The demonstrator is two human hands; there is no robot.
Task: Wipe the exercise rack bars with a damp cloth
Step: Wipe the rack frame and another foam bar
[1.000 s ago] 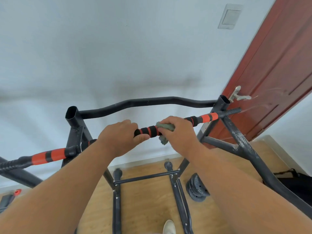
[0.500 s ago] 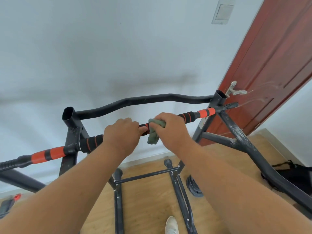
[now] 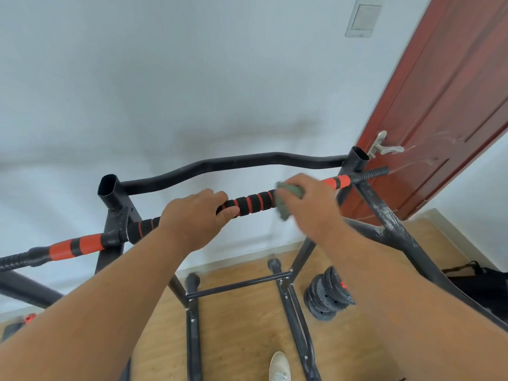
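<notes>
Head view: right hand clenched around green cloth, cloth wrapped on padded bar of exercise rack. Left hand gripping same bar just left of the cloth, a short stretch of black-and-orange foam bare between. Bar's long axis running left-low to right-high; unwiped orange section just beyond the right grip, so right hand nearer. Likely next stroke: rightward along the axis.

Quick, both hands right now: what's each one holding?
Left hand: grips the padded bar, fingers curled round it.
Right hand: holds the green cloth wrapped on the same bar.
</notes>
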